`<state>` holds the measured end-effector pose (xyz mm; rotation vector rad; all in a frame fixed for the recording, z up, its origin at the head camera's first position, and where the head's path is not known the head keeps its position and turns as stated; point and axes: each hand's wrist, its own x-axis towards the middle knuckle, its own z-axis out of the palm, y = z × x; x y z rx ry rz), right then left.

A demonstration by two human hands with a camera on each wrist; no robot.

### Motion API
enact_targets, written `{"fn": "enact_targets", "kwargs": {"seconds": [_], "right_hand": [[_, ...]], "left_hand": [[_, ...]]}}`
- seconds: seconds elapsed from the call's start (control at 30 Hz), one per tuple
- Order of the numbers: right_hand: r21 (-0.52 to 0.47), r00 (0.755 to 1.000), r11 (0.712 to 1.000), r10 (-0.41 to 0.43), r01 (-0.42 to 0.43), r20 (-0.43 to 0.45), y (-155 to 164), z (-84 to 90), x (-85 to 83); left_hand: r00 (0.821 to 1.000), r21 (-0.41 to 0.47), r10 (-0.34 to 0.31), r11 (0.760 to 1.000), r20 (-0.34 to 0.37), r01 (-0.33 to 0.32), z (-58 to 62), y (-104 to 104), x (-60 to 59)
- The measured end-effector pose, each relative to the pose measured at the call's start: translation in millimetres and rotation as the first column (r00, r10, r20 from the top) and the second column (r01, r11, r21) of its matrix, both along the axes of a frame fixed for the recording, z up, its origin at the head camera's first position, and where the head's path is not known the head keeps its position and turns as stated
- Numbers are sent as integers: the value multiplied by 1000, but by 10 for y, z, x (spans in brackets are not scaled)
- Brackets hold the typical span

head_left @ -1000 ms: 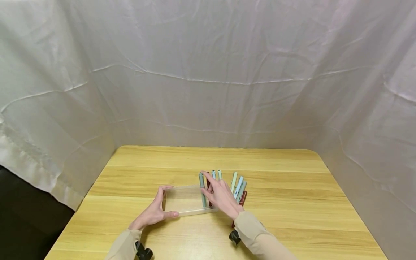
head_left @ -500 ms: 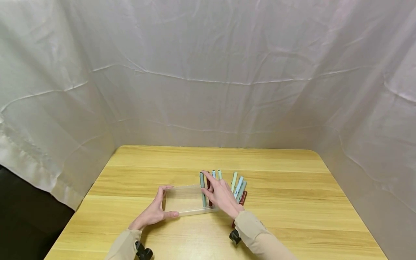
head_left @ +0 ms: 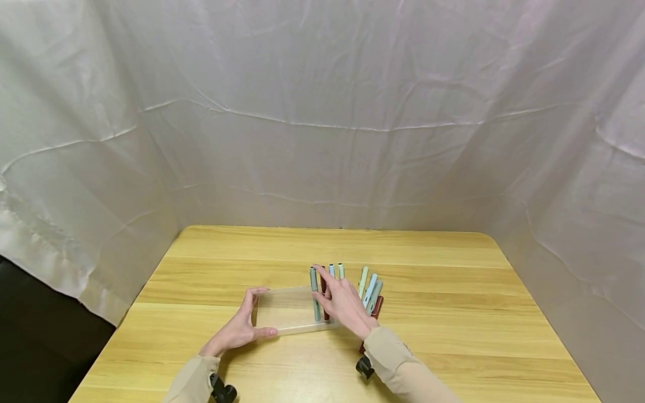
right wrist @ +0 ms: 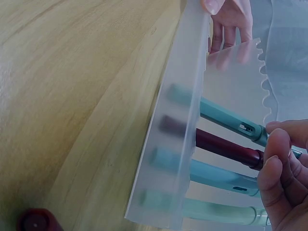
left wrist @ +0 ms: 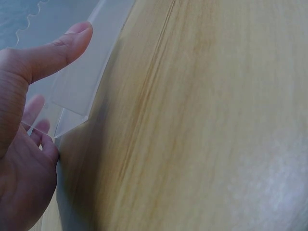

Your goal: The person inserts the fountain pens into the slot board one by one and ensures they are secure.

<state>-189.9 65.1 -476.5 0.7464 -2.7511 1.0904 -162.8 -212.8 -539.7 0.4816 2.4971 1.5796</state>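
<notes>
In the head view my left hand [head_left: 239, 330] grips the left end of a clear plastic pen tray [head_left: 284, 309], thumb on the near edge and fingers on the far edge. A scalloped rim runs along the tray, visible in the right wrist view. My right hand [head_left: 347, 308] pinches the upper end of a teal pen [right wrist: 226, 115], which lies across the tray. Beside it lie a dark red pen [right wrist: 226, 147], a light blue pen [right wrist: 221, 177] and a pale green pen [right wrist: 216, 210], partly hidden by my right hand in the head view.
Right of the tray, several loose pens lie fanned out on the wooden table [head_left: 453, 313]: pale green [head_left: 363, 280], light blue [head_left: 370, 291], teal and dark red. My right wrist partly covers them. A pale curtain [head_left: 322, 168] surrounds the table's back and sides.
The teal pen has shifted very slightly to the right at its upper end. Both hands stay almost still, and the tray has not moved.
</notes>
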Motion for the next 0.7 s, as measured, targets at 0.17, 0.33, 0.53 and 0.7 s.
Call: {"fn": "enact_targets", "kwargs": {"seconds": [0.17, 0.33, 0.53, 0.7], "right_hand": [[-11, 1000, 1000, 6, -6, -6, 3, -10, -2], [-65, 999, 998, 17, -19, -32, 43, -3, 23], [-172, 1000, 985, -18, 20, 14, 220, -9, 89], [-271, 994, 958, -78, 96, 77, 506, -95, 128]], "left_hand": [[1000, -1, 0, 1000, -10, 0, -2, -1, 4], [1000, -1, 3, 1000, -8, -3, 0, 4, 11], [1000, 2, -5, 1000, 2, 5, 15, 19, 29], [1000, 5, -8, 1000, 23, 8, 22, 31, 34]]}}
